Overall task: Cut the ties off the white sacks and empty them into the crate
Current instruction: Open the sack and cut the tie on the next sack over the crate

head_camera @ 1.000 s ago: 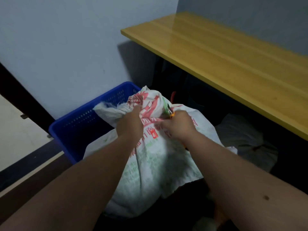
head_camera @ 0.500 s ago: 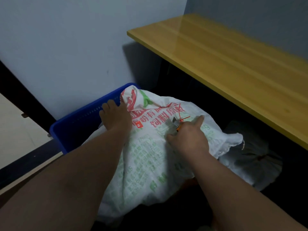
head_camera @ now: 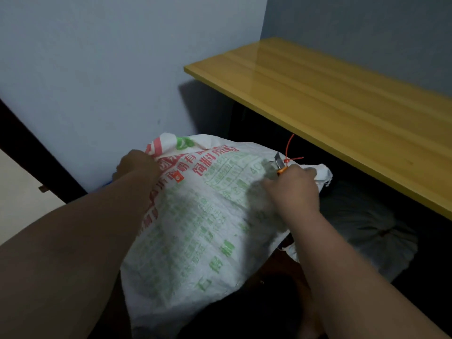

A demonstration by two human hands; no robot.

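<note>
Here a white woven sack (head_camera: pixel 195 228) printed with red and green characters fills the lower centre of the frame. The left hand (head_camera: pixel 137 165), left of centre, grips its bunched top corner. The right hand (head_camera: pixel 291 189), right of centre, is curled round an orange-handled cutter (head_camera: pixel 280 165) whose blade points up, and it also touches the sack's far edge. A red zip tie (head_camera: pixel 289 152) sticks up just beside the blade. Another white sack (head_camera: pixel 367 228) lies in shadow at lower right, under the yellow wooden surface (head_camera: pixel 342 106). The crate is almost wholly hidden behind the sack.
</note>
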